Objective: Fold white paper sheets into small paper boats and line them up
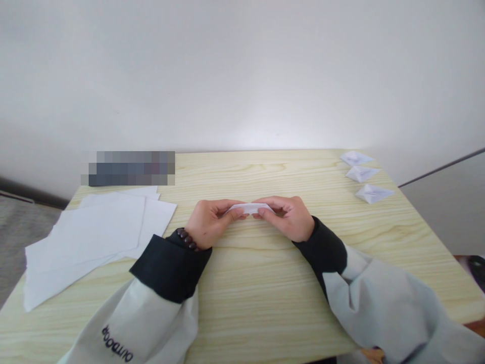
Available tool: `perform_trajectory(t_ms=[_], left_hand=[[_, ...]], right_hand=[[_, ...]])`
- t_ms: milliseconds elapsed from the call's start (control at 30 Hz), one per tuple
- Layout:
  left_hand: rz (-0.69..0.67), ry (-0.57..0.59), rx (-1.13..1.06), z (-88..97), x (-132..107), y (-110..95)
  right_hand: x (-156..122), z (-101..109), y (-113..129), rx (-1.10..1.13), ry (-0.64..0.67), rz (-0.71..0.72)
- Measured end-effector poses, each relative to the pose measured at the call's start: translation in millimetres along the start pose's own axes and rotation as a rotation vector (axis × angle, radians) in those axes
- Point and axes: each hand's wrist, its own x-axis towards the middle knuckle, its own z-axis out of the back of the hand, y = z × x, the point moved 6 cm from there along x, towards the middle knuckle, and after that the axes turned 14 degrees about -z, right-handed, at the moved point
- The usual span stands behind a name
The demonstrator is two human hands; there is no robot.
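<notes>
A small folded piece of white paper [250, 208] is held level over the middle of the table. My left hand [212, 221] pinches its left end between thumb and fingers. At the other end, my right hand [286, 216] grips it the same way, with the thumb on the near side. The paper has slanted ends and a long, narrow shape. My fingers hide parts of both ends and its underside.
Loose white paper sheets [98, 227] overlap on the table's left side. Behind them is a blurred dark object [131, 169]. Three folded paper boats [361, 174] stand in a row at the back right of the wooden table [257, 303]. A white wall [242, 76] rises behind.
</notes>
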Motion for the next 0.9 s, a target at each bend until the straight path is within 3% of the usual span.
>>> perform_trajectory(t_ms=[133,267,500,900], left_hand=[[0.012,-0.073,-0.008,1.7,-1,6],[-0.100,-0.095,0.146,2.6,0,2],[-0.223,-0.023,0.302,0.9,0,-5],[-0.308,-0.073,0.340,1.9,0,-15]], right_hand=[[2,-1,-5,0.160,0.032,-0.018],[3,0,-5,0.183,0.012,-0.017],[1,0,-1,0.013,0.021,0.053],[-2,5,17,-0.179,-0.137,0.246]])
